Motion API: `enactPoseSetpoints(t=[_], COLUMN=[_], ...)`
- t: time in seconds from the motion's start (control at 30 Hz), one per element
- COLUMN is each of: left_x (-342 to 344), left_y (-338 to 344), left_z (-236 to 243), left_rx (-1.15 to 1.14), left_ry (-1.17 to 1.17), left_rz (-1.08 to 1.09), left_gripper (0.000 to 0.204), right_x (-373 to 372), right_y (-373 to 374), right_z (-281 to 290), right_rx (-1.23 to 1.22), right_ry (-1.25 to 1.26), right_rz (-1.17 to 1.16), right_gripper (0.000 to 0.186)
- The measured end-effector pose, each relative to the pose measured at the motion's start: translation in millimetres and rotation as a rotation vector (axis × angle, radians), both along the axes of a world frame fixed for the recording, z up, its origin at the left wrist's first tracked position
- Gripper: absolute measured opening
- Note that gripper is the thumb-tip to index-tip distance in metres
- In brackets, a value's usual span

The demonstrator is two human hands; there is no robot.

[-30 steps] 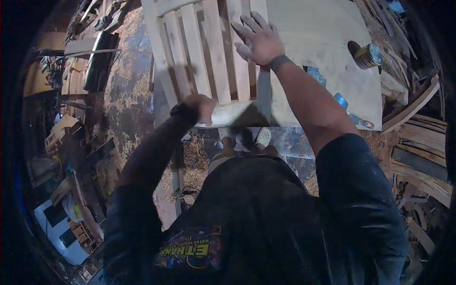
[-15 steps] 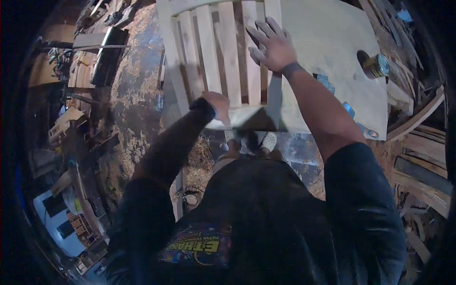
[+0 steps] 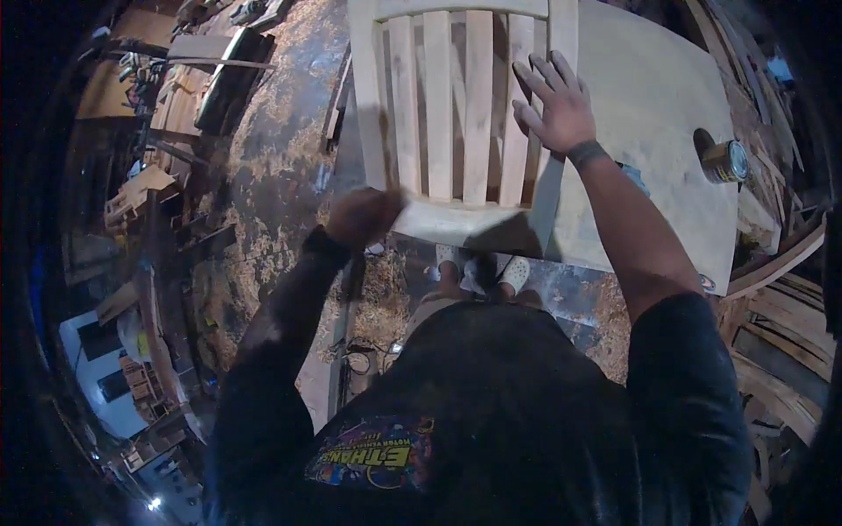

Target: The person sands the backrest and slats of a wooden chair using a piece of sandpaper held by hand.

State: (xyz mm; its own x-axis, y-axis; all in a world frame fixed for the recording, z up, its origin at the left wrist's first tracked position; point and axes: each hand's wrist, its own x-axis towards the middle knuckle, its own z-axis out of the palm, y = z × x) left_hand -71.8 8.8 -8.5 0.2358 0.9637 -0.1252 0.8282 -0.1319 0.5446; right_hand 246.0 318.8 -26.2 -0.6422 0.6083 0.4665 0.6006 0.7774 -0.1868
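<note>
A pale wooden slatted chair back [image 3: 456, 221] lies on a light board, its several slats running away from me. My left hand [image 3: 364, 217] is curled closed at its lower left corner, blurred by motion. Whatever it may hold is hidden. With fingers spread, my right hand [image 3: 561, 110] rests on the right side post, its fingertips reaching toward the outermost slat. A dark shadow falls across the right end of the near rail.
The light board [image 3: 649, 210] extends right, carrying a metal can [image 3: 726, 162] and a bluish scrap [image 3: 633, 179] partly behind my right forearm. Wood offcuts [image 3: 785, 342] are piled at right. Shavings cover the floor [image 3: 281, 131]; my feet [image 3: 516, 273] stand below the near edge.
My left hand has moved left along the near rail to the corner. My right hand stays spread on the right post. The whole view has shifted, putting the chair back farther right.
</note>
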Motion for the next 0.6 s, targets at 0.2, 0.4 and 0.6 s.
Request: enactPoseSetpoints(t=[0.2,0.4,0.6], left_x=[25,34,26], left_y=[7,3,11], left_z=[-13,-8,-16], left_rx=[0.294,0.002,0.039], left_ry=[0.251,0.351,0.257], left_rz=[0.07,0.043,0.014], left_gripper=[0.033,0.031,0.043], right_x=[-1,-1,-1], right_y=[0,0,0], right_z=[1,-1,-3], right_rx=[0.029,0.06,0.085], right_ry=[0.006,-0.036,-0.002], right_rz=[0.01,-0.016,-0.007], right_gripper=[0.068,0.068,0.066])
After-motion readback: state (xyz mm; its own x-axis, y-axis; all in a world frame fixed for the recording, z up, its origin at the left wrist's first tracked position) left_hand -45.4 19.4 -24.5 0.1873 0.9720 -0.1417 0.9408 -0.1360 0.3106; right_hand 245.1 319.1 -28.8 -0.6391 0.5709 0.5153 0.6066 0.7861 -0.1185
